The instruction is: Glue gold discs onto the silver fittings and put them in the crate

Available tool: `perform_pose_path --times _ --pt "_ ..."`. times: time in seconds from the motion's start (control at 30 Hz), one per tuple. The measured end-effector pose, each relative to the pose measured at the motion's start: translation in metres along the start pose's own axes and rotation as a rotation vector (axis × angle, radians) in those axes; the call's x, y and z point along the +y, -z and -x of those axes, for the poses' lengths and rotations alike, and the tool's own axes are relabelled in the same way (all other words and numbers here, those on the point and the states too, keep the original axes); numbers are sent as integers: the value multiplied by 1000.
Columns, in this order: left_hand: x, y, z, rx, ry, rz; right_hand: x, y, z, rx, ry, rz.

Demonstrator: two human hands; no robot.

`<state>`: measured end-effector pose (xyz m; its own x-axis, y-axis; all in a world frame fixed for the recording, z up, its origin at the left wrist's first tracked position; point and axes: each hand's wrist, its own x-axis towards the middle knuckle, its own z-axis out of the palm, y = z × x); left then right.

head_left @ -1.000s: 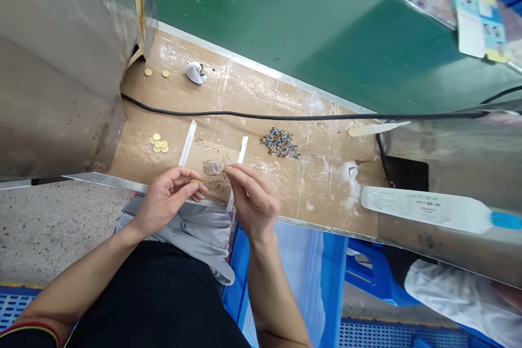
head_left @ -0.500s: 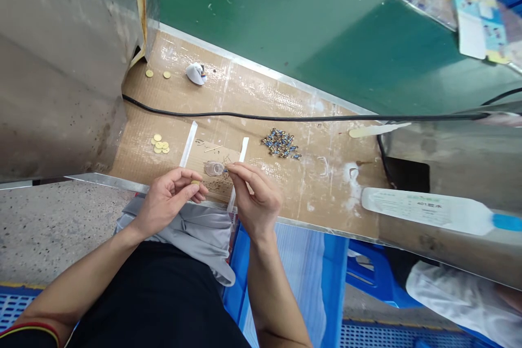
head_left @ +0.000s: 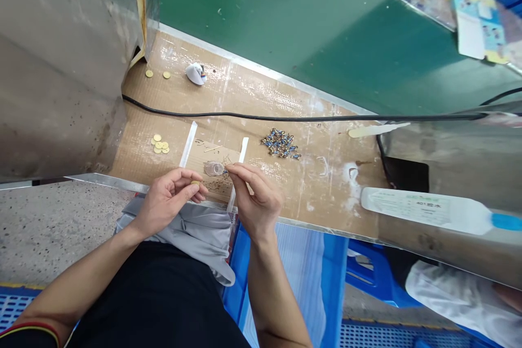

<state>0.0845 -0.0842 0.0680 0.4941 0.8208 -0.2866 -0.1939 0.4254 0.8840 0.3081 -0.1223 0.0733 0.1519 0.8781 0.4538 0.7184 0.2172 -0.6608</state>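
My left hand point(head_left: 174, 194) pinches a small yellow disc point(head_left: 195, 182) between thumb and fingers, just below a small clear plastic cup point(head_left: 214, 168). To the right of that cup, my right hand point(head_left: 258, 194) has thumb and forefinger closed on a small blue piece, mostly covered by the fingertips. The blue piece's tip is at the cup's right edge; whether it touches I cannot tell. A pile of small blue and gold pieces point(head_left: 280, 143) lies to the upper right. Several loose yellow discs point(head_left: 160, 145) are at the left on the cardboard.
A black cable point(head_left: 253, 117) crosses the cardboard-covered bench point(head_left: 326, 196). A white bottle with a blue cap point(head_left: 424, 210) lies at the right, below a pale flat stick point(head_left: 377, 130). A white crumpled item point(head_left: 196, 73) sits at the back. Metal walls point(head_left: 61, 65) flank the left.
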Motion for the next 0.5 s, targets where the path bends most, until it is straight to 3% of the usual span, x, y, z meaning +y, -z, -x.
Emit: perform_pose_path --times 0.23,0.5 --pt "1 0 0 10 9 -18 1 -3 -1 101 0 62" --pt "3 -1 0 13 8 -27 1 -5 -1 83 52 127"
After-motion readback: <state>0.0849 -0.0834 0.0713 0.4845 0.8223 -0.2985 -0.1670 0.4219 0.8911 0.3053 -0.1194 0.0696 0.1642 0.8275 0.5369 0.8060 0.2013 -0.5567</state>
